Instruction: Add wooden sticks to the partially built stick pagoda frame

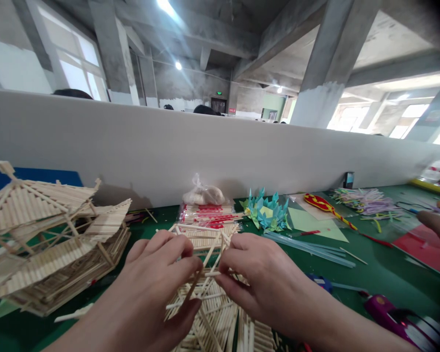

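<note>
Both my hands work on a small frame of thin wooden sticks (pixel 209 254) at the front middle of the green table (pixel 374 271). My left hand (pixel 157 283) is closed, its fingers pinched on sticks at the frame's left side. My right hand (pixel 256 278) is closed too, pinching a stick at the frame's right side. Under the hands lie flat panels of glued sticks (pixel 220 322).
A finished stick pavilion (pixel 47 239) stands at the left. Behind the frame lie a packet of sticks (pixel 205 215), a plastic bag (pixel 203 195) and blue-green paper flowers (pixel 266 210). A purple glue gun (pixel 396 315) lies front right. Another person's hand (pixel 438 227) shows at far right. A white partition (pixel 205 146) runs behind.
</note>
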The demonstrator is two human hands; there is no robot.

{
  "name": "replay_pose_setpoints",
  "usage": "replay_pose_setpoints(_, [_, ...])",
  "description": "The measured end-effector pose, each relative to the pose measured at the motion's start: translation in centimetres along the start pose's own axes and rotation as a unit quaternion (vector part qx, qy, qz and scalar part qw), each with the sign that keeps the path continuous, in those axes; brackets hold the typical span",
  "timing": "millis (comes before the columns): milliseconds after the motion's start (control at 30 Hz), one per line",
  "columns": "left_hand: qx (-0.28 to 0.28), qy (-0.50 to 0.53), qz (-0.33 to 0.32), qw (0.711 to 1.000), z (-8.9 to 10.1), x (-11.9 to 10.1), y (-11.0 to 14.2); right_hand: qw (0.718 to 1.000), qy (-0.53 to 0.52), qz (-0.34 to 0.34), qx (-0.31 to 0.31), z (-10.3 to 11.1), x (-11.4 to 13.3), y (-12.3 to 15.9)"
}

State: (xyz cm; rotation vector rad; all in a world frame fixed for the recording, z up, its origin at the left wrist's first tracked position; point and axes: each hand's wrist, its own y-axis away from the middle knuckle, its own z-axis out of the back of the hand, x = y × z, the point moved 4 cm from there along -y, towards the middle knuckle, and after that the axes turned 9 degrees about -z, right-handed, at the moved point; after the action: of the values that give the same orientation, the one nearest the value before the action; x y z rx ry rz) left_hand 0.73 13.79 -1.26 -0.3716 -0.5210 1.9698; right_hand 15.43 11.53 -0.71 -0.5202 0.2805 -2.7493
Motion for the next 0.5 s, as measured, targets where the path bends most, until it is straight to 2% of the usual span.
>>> replay_pose_setpoints(500, [-0.007,0.008,-0.025,1.0,0.34,-0.33,-0.77,1.0,-0.005,-0.001,-0.009,-0.17,0.01,0.16])
